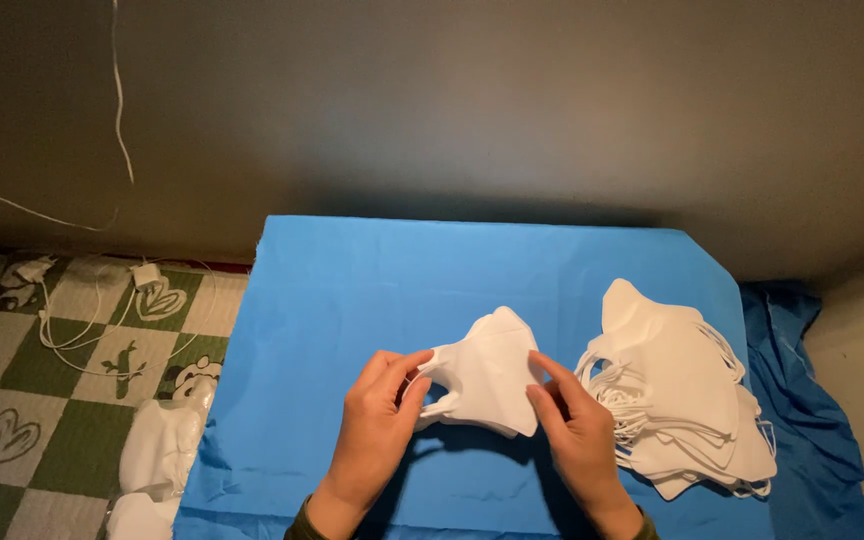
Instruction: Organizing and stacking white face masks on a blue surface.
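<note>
The white mask (487, 375) is over the blue sheet (352, 290), pinched by the left hand (377, 425) and right hand (577, 430); the mask stack (677, 390) beside looks finished, another white pile (157, 455) seems left.

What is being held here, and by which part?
A white mask, held in both hands: the left hand pinches its left edge by the ear loop, the right hand grips its right edge.
</note>
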